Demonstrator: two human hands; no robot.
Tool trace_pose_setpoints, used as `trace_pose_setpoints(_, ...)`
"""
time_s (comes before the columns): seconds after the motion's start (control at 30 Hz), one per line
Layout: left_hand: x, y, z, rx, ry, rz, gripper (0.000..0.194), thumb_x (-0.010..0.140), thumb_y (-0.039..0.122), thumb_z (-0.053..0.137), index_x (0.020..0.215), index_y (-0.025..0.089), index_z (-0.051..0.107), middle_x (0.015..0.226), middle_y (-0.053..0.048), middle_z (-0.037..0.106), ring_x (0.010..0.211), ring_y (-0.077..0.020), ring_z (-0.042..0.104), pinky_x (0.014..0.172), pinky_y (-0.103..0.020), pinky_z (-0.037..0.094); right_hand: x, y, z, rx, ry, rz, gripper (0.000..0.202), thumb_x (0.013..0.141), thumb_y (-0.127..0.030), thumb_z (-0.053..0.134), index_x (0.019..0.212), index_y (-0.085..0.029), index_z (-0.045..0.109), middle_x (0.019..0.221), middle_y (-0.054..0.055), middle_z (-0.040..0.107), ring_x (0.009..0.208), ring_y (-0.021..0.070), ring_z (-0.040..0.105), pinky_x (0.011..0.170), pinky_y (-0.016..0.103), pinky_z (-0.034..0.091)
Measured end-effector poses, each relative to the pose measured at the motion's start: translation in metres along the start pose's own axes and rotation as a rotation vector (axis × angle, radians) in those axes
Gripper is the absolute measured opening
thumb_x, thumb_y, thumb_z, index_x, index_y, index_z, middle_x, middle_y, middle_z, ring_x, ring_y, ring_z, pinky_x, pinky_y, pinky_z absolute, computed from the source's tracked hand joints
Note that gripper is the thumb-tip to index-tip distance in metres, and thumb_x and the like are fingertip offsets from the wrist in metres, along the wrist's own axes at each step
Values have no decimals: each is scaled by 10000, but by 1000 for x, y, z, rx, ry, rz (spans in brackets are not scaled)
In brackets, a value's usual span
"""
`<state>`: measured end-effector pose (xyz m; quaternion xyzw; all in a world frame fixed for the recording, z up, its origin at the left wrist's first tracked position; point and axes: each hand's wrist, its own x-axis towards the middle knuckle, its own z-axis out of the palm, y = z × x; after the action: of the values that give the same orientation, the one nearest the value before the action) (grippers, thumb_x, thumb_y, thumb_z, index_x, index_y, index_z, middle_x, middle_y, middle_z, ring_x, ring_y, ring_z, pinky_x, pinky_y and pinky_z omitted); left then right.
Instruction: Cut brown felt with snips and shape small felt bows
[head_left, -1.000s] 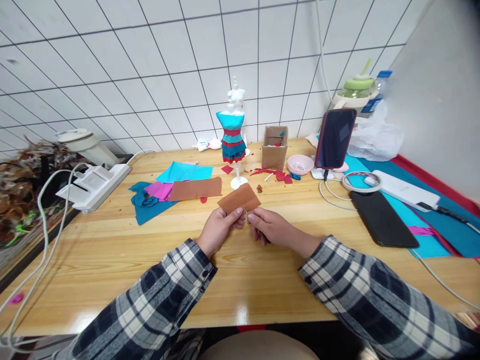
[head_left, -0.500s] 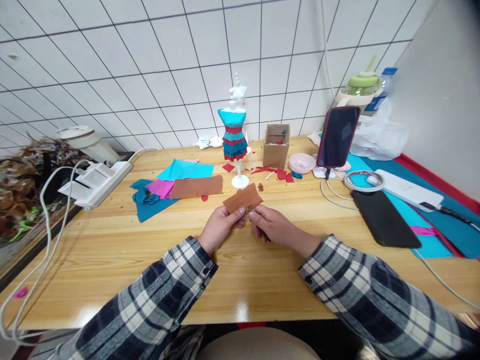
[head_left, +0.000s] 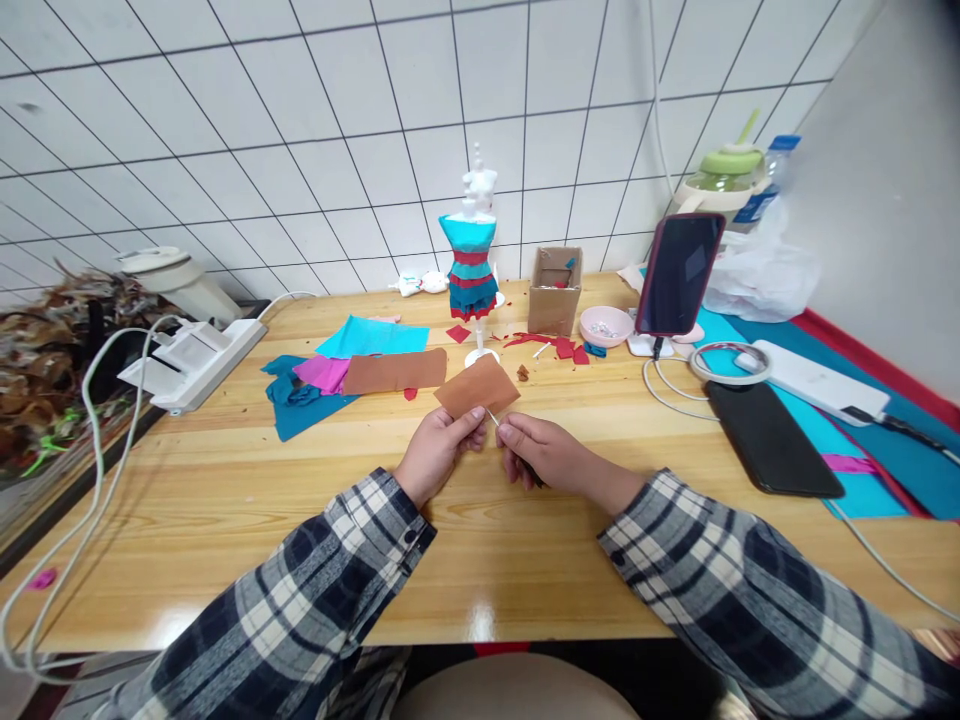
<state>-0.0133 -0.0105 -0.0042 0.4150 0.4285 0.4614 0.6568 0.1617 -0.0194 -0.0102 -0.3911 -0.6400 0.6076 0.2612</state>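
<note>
Our left hand (head_left: 439, 452) pinches a brown sheet (head_left: 478, 384), our right hand (head_left: 544, 450) grips a metal tool (head_left: 493, 418) (the sheet at hands' twelve o'clock).

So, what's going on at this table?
A person is sitting with a small brown sheet pinched in the left hand. The right hand grips a slim metal-tipped tool, possibly scissors but mostly hidden, with its tip at the sheet's near edge. Just beyond stands a little white dress form in a blue and red outfit. A longer brown strip lies to the left, and red scraps lie near a cardboard box.
</note>
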Motion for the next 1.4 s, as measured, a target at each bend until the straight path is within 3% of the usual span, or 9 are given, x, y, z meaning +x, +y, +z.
trace_pose_setpoints(0.33, 3, -6, -6, 89, -72, 30, 226, 768, 332, 711, 787, 122, 627, 657, 4, 576, 600, -84, 483, 593, -227, 382, 1, -2, 0, 22, 23, 25, 332, 942, -511, 345, 860, -205, 444, 537, -52, 572, 374, 83, 495, 377, 180, 373)
trace_pose_setpoints(0.83, 1, -6, -5, 195, -85, 40, 266, 776, 390, 697, 805, 139, 613, 653, 15, 575, 581, -81, 488, 541, -206, 365, 3, 1, 2, -17, 85, -1, 349, 935, -502, 360, 813, -194, 469, 559, -35, 572, 398, 94, 522, 384, 194, 405)
trace_pose_setpoints(1.03, -1, -1, -2, 68, -55, 39, 372, 783, 416, 682, 1067, 179, 643, 954, -49, 679, 822, -146, 604, 640, -219, 454, 1, -3, 1, -52, 97, 13, 407, 932, -535, 360, 725, -197, 454, 553, -28, 570, 404, 89, 522, 404, 203, 411)
trace_pose_setpoints(1.4, 0, -5, -1, 32, -24, 54, 330, 733, 312, 750, 1022, 171, 673, 958, -51, 710, 799, -136, 630, 700, -232, 470, 3, -3, 2, -111, 107, 46, 570, 931, -576, 324, 580, -176, 529, 511, 15, 574, 413, 97, 527, 434, 216, 415)
